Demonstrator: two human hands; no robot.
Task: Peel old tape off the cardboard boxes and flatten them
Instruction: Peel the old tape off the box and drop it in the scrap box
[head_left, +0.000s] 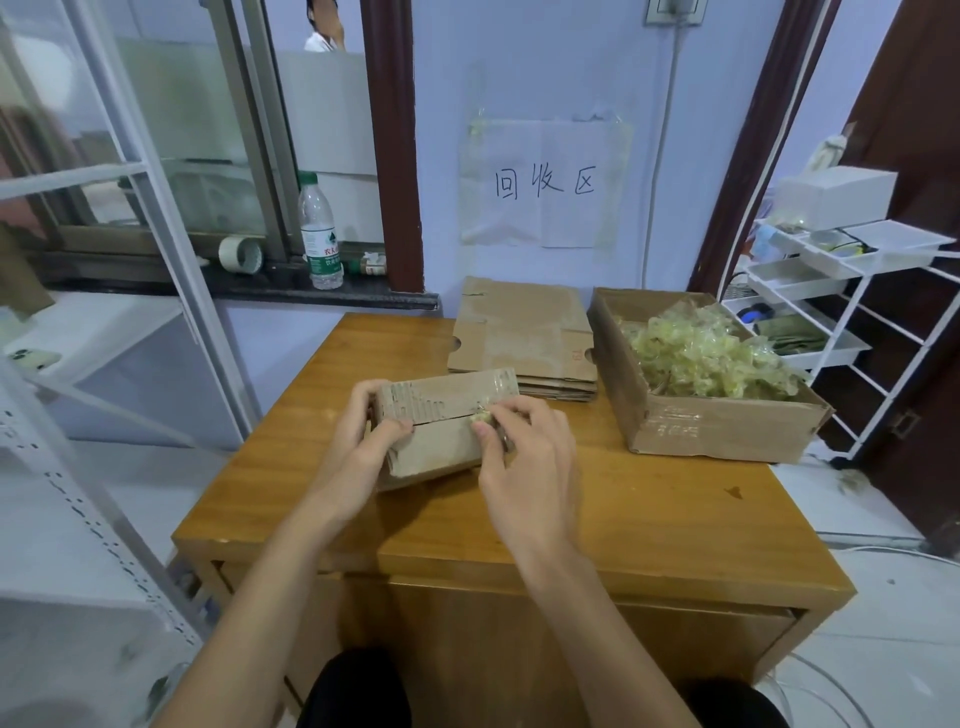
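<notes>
On the far left windowsill a roll of tape lies on its side beside an upright plastic water bottle, with a small jar just right of it, all well apart from the work. Nearer, on the wooden table, the left hand grips the left end of a small cardboard box, fingers curled over its far edge and thumb pressed on the top by the seam between the flaps. The box sits at the table's middle, its near side partly hidden by both hands. The right hand covers the box's right end, thumb and forefinger pinching a crumpled bit of yellowish tape at the seam; the other fingers are curled. Just beyond the box lies a stack of flattened cardboard boxes, touching the far wall under a taped paper sign. To the right, an open cardboard box holds a heap of peeled tape. At the far right stands a white wire rack with trays.
</notes>
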